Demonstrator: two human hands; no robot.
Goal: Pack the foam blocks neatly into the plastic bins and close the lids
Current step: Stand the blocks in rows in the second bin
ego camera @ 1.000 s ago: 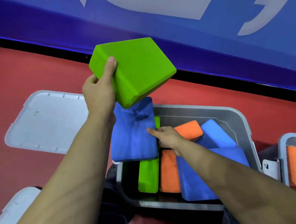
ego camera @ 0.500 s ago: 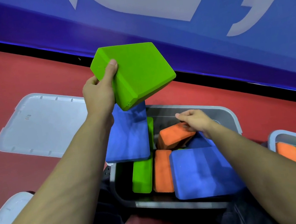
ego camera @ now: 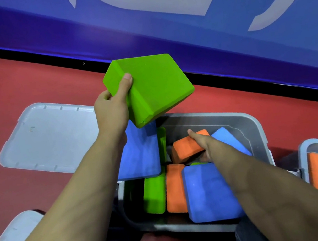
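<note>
head | L hand grips green foam block | R hand grasps orange block

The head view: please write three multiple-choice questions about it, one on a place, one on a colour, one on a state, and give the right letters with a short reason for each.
1. Where does the loose lid lie?
A. on the red floor, left of the middle bin
B. on top of the middle bin
C. inside the bin at the right edge

2. What colour is the block that the left hand holds up?
A. orange
B. blue
C. green

3. What is the right hand doing?
A. hanging idle outside the bin
B. gripping an orange block inside the bin
C. pressing a lid shut

Answers:
1 A: the lid lies flat on the floor beside the middle bin.
2 C: the green block is held above the bin, the thumb on its face.
3 B: the fingers curl round the orange block.
</note>
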